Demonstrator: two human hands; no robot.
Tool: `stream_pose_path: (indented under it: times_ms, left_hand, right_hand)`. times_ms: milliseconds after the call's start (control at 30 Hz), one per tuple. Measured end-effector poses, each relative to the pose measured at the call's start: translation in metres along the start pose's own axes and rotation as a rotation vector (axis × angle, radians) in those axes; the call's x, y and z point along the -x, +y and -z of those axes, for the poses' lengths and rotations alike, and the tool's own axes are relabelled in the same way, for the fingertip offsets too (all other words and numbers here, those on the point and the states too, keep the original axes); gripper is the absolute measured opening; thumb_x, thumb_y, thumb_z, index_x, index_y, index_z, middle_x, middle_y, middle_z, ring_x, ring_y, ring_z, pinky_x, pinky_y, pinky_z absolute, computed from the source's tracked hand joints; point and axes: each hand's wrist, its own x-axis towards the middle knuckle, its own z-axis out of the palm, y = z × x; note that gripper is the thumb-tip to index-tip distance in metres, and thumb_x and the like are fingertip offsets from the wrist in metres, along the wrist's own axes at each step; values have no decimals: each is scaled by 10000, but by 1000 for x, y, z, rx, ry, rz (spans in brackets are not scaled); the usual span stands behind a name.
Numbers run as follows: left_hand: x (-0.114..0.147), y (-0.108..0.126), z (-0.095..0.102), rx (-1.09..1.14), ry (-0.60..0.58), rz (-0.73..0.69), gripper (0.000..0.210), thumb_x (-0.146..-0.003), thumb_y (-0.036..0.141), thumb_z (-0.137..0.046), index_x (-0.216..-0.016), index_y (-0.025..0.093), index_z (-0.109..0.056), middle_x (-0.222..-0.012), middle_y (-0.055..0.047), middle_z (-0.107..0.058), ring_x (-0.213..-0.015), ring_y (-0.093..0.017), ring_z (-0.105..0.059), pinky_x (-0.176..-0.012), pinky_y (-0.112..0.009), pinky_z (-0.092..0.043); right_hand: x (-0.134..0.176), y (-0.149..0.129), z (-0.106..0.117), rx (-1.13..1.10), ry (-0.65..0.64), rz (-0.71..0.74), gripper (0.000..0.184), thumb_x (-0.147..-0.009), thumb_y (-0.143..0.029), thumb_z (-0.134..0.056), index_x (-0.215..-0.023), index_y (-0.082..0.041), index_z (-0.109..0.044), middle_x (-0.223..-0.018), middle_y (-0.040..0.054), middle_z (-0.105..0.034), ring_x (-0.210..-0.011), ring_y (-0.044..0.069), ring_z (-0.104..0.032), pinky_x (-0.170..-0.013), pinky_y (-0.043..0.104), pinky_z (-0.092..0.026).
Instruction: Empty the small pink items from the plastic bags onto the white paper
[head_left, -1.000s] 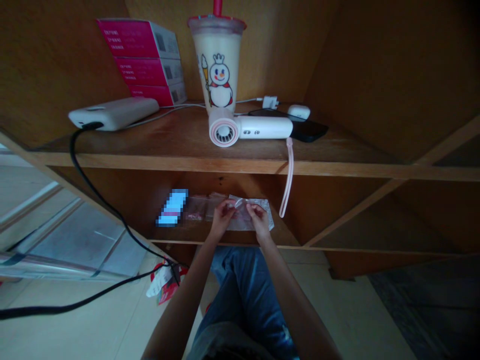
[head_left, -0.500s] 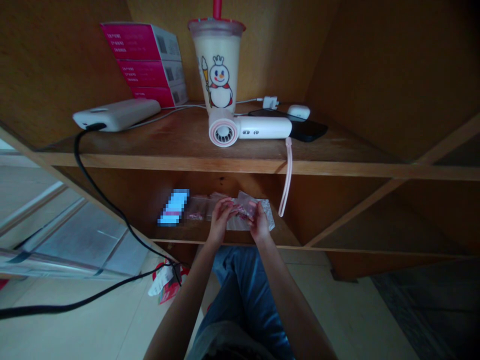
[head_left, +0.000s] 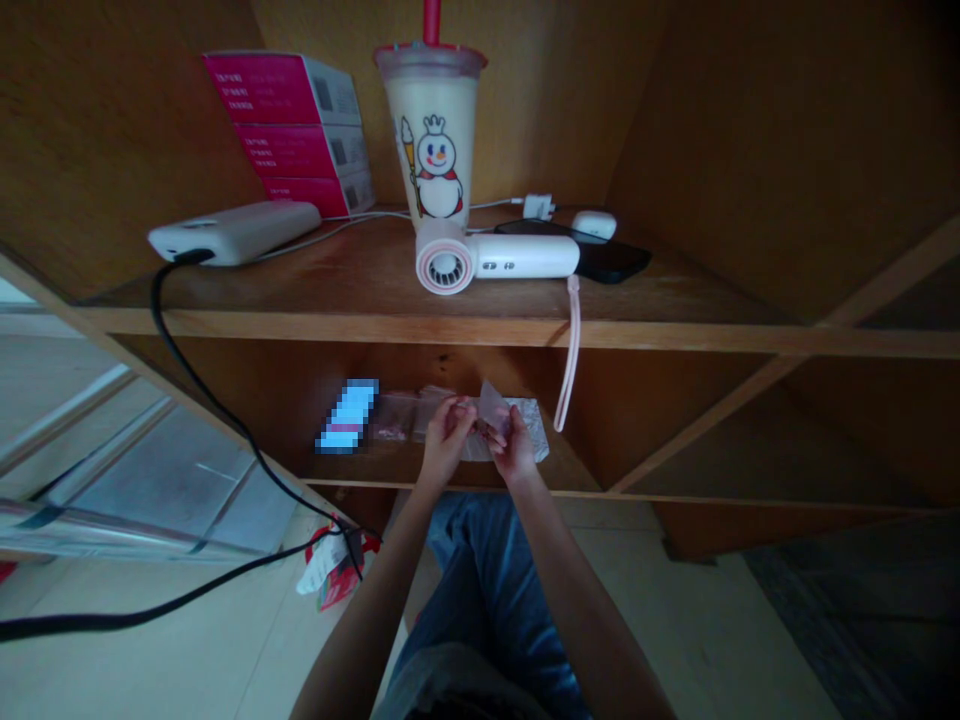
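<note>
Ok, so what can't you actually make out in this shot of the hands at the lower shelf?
All in the head view:
- Contents of the small clear bag: too small and dim, partly covered by the left hand and right hand.
- The bright patch on the lower shelf: pixelated.
- Print on the pink boxes: too small.
- The cup's straw: cut off by the top edge.

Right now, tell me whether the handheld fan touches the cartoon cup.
Cannot tell: in the head view the handheld fan overlaps the cartoon cup's base, hiding any gap.
</note>
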Motion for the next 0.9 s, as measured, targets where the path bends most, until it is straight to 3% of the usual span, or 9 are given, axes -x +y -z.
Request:
stream_pose_path:
  times_ms: [100, 300, 433, 633, 800, 900]
  left_hand:
    - [-6, -4, 0, -91, 0, -18, 375, -731, 346, -610, -1057, 192, -505, -872, -38, -629, -710, -135, -611, -633, -251, -498]
    - [-23, -7, 8, -166, 1, -65, 446, -682, 221, -639, -1092, 179, -469, -783, -11, -630, -725, -136, -622, -677, -259, -491]
    - [-29, -4, 12, -207, -6, -109, 376, -663, 170, -633, -1020, 167, -514, -738, -4, -634, -687, -128, -619, -657, -243, -486]
    - [-25, -6, 9, -154, 57, -126, 416, -673, 180, -626, -1066, 173, -489, -790, -14, -632, -700, -123, -615, -663, -243, -485]
    - [-20, -14, 10, -114, 109, -108, 385, -675, 189, -622, -1041, 174, -501, -853, -32, -621, -745, -126, -610, -701, -256, -484]
    - [-18, -19, 16, -99, 150, -100, 364, -693, 207, -603, -1042, 184, -501, -899, -39, -601, -776, -129, -597, -689, -252, -487]
  right_hand:
    - [-1, 0, 3, 123, 51, 42, 280, -762, -433, -545, -651, -177, -532, -419, -84, -392, -289, 3, -195, -263, 125, -126]
    - [0, -9, 8, 349, -17, 26, 328, -706, -461, -595, -592, -166, -506, -458, -73, -433, -297, -5, -206, -284, 139, -88]
    - [-2, -16, 6, 327, -24, 10, 338, -694, -460, -604, -576, -176, -465, -420, -88, -384, -296, 3, -190, -285, 145, -75]
    - [-8, -20, -4, 298, 24, -9, 362, -679, -443, -608, -549, -188, -387, -386, -103, -333, -286, 8, -181, -275, 144, -76]
    - [-13, -20, -4, 384, 172, 126, 326, -668, -396, -606, -558, -202, -368, -386, -110, -317, -285, 21, -189, -272, 162, -104]
    - [-18, -23, 4, 502, 198, 272, 347, -656, -425, -606, -546, -209, -357, -390, -107, -307, -308, 31, -204, -298, 181, -154]
